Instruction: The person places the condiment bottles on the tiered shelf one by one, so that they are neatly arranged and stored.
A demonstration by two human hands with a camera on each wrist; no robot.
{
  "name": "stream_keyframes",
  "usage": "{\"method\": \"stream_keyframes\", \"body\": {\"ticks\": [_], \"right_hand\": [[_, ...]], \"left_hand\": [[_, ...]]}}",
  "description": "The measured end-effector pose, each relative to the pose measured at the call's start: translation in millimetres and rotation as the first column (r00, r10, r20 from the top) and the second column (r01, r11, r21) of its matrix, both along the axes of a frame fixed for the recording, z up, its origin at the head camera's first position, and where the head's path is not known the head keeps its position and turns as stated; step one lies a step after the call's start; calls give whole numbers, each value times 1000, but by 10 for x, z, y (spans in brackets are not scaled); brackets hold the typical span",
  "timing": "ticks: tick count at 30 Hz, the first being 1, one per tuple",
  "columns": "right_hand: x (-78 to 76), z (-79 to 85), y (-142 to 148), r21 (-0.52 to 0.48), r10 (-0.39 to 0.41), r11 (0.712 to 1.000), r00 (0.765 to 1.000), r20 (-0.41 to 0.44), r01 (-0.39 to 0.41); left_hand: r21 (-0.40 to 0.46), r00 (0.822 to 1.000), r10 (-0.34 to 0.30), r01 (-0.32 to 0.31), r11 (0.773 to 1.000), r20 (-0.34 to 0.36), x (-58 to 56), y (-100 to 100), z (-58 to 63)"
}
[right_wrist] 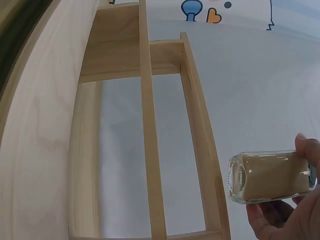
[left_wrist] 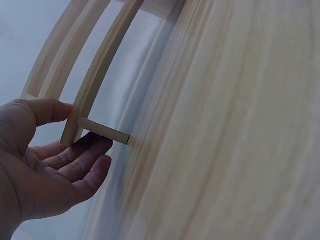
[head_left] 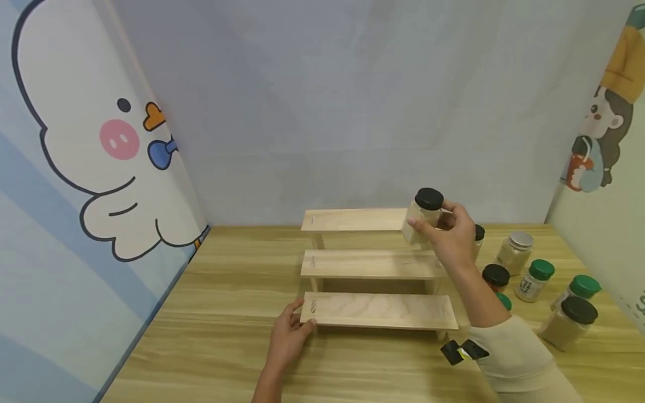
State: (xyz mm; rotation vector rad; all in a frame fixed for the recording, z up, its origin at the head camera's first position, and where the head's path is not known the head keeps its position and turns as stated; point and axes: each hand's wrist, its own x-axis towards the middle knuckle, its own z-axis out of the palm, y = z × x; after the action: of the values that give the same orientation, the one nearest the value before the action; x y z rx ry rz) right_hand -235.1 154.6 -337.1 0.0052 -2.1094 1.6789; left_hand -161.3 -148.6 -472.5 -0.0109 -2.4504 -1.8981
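A three-step wooden rack (head_left: 378, 310) stands on the table. At the left end of its lowest step, my left hand (head_left: 289, 338) grips the board, thumb on the front edge and fingers behind; the left wrist view shows the thumb (left_wrist: 52, 111) on the board and fingertips beside the short leg (left_wrist: 107, 131). My right hand (head_left: 453, 235) holds a spice jar (head_left: 422, 215) with a black lid by its sides, over the right part of the rack near the top step. In the right wrist view the glass jar (right_wrist: 272, 177) is filled with beige powder, its base pointing toward the rack.
Right of the rack stand several more jars: a silver-lidded one (head_left: 515, 252), a green-lidded shaker (head_left: 535, 280) and a black-lidded square jar (head_left: 569, 322) among them. A small black object (head_left: 452, 352) shows beside the right sleeve (head_left: 514, 352). A pale curtain (head_left: 342, 112) hangs behind the table.
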Motion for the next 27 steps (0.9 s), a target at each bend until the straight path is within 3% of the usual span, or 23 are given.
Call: {"method": "stream_keyframes", "body": {"ticks": [13, 27], "right_hand": [[-318, 102, -216, -2, -41, 999, 998, -47, 41], [-456, 125, -195, 27, -86, 996, 996, -27, 87]], "left_hand": [[21, 999, 46, -47, 999, 12, 0, 47, 8], [40, 999, 50, -51, 998, 10, 25, 52, -12]]}}
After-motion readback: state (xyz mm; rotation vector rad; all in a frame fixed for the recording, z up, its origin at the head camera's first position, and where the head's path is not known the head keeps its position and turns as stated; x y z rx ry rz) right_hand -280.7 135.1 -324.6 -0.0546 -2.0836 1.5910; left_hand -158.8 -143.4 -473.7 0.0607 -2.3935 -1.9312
